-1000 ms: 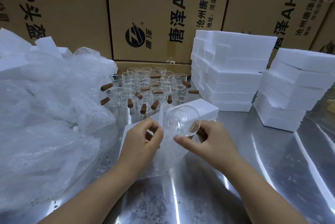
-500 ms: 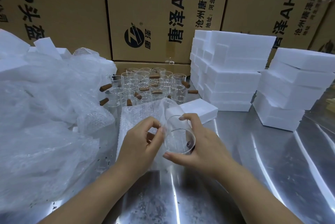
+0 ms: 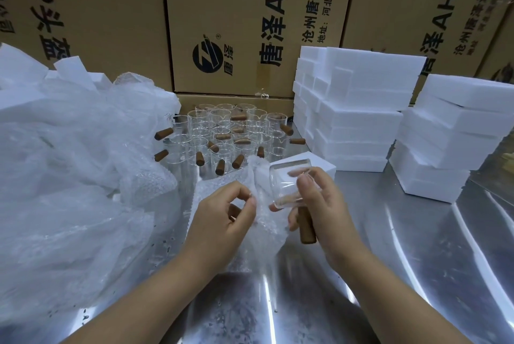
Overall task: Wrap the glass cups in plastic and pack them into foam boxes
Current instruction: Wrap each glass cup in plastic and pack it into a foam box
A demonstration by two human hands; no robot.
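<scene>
1 cup in hand: glass cup (image 3: 289, 185) with wooden handle (image 3: 306, 222), held up off the table, tipped, handle pointing back toward the person; can't tell which end is the mouth.
Right hand (image 3: 328, 204): fingers and thumb curled round the cup body, gripping it; handle sticks out under the palm.
Left hand (image 3: 219, 213): thumb and forefinger pinch the edge of the bubble wrap sheet (image 3: 214, 190), just left of the cup; other fingers curled in.
Sheet: raised between the 2 hands, lower part lying on the table; contact with the cup unclear.
Other cups (image 3: 222, 135): cluster upright on the table behind the sheet, brown handles pointing all ways.
Single foam box (image 3: 322, 167): white, on the table just behind the held cup.
Foam stacks: 2, right side; back stack (image 3: 356, 110) against the cartons, nearer stack (image 3: 445, 135) at far right.
Plastic pile (image 3: 69, 163): big heap on the left, white foam pieces behind it.
Cartons (image 3: 250, 23): brown, printed, lined along the back.
Table (image 3: 389, 260): shiny steel.
</scene>
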